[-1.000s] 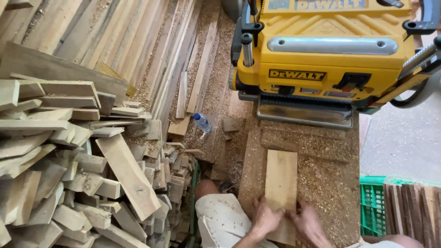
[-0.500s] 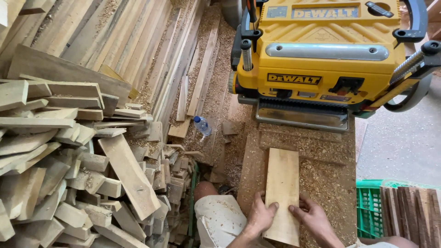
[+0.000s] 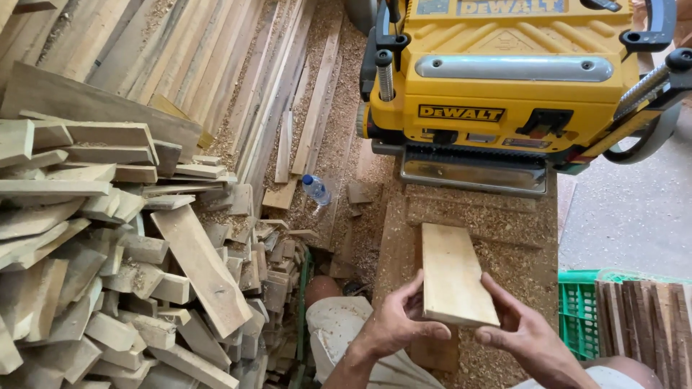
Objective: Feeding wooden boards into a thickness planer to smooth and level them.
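I hold a short pale wooden board [image 3: 453, 271] flat in front of me, its far end pointing toward the yellow thickness planer [image 3: 504, 79]. My left hand [image 3: 395, 322] grips the board's near left corner. My right hand [image 3: 520, 329] grips its near right edge. The board hovers above a sawdust-covered wooden platform [image 3: 504, 223], a short way from the planer's metal feed table [image 3: 472, 175].
A big heap of cut wood offcuts [image 3: 108, 252] fills the left. Long planks [image 3: 238, 79] lie on the sawdust floor behind it, with a small plastic bottle [image 3: 316, 189] beside them. A green crate [image 3: 580, 310] with dark wooden strips [image 3: 649, 324] stands at the right.
The board has come up off the platform and closer to me, and both hands have shifted their grip along its near end. The view has tilted slightly.
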